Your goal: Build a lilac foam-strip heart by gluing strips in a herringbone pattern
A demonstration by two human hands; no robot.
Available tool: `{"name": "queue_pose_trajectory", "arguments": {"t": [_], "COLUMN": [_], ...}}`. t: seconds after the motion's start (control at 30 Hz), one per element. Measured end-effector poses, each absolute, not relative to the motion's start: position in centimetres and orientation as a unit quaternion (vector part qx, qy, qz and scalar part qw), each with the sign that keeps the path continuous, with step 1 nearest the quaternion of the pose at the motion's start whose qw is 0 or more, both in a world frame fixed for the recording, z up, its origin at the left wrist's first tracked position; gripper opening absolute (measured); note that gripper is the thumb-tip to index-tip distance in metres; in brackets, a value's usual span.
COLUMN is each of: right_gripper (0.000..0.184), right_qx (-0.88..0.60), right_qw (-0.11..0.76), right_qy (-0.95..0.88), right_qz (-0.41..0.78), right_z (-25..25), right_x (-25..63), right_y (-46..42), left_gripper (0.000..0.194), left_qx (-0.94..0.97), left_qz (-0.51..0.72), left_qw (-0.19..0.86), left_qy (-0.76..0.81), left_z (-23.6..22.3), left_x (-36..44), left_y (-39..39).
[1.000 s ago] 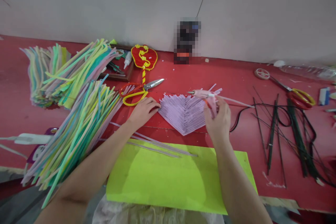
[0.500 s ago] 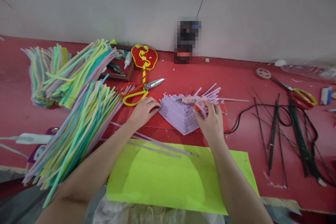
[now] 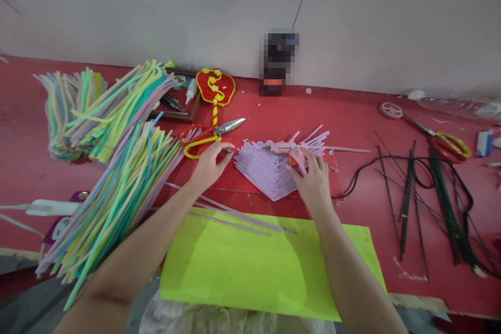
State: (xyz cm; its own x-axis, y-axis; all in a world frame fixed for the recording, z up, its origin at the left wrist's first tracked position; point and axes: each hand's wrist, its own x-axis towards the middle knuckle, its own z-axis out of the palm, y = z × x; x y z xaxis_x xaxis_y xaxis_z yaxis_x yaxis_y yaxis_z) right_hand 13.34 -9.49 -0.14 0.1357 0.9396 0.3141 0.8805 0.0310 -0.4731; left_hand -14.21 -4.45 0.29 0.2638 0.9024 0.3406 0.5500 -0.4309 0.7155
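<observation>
A flat heart-shaped piece (image 3: 263,171) made of lilac strips lies on a small red board (image 3: 219,181) on the red table. My right hand (image 3: 313,182) is closed round a pink glue gun (image 3: 282,147), whose nozzle points left over the top of the piece. My left hand (image 3: 209,166) rests on the board at the piece's left corner. Its fingers are stretched out and the fingertips touch the piece's edge. It holds nothing.
A big heap of pastel strips (image 3: 117,188) lies at the left, with another heap (image 3: 78,109) behind. Red-and-yellow scissors (image 3: 203,138) and a red fan ornament (image 3: 215,85) lie beyond my left hand. A lime sheet (image 3: 254,266) lies at the table's near edge. Black wires (image 3: 430,188) and more scissors (image 3: 446,141) lie right.
My right hand brought the glue gun down and left from above the piece's right side onto its top. My left hand's fingers lifted slightly and shifted at the left corner.
</observation>
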Motion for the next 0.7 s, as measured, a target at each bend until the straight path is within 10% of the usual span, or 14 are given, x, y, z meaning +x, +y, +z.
{"name": "queue_pose_trajectory", "arguments": {"t": [0.7], "right_gripper": [0.050], "right_qx": [-0.714], "right_qw": [0.479], "right_qy": [-0.494], "right_qz": [-0.127], "right_z": [5.1], "right_x": [17.7], "right_y": [-9.5], "left_gripper": [0.018], "left_qx": [0.787], "left_qz": [0.354], "left_qw": [0.139], "left_qy": [0.485], "left_z": [2.1], "left_x": [-14.4], "left_y": [-5.2]}}
